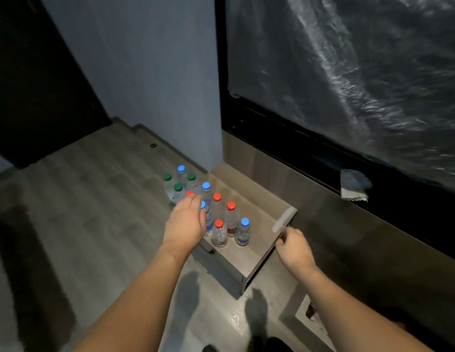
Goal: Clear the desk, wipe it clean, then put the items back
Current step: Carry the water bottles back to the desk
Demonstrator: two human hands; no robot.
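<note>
A low wooden desk (pixel 249 252) stands against the wall under a window. Several small clear water bottles stand on it: red-capped ones (pixel 231 219) and blue-capped ones (pixel 243 232). More bottles with green caps (pixel 178 188) and a blue cap stand on the floor just left of the desk. My left hand (pixel 185 219) hovers over the bottles at the desk's left edge, fingers loosely curved, hiding part of one blue-capped bottle. My right hand (pixel 295 246) is at the desk's right edge, fingers curled, just below a pale flat strip (pixel 285 219); whether it holds the strip is unclear.
A grey-blue cloth (pixel 354 185) lies on the dark window ledge to the right. Plastic sheeting covers the window. Wood-look floor (pixel 94 199) stretches to the left. A blue wall corner stands behind the bottles. An open box edge shows at the lower right.
</note>
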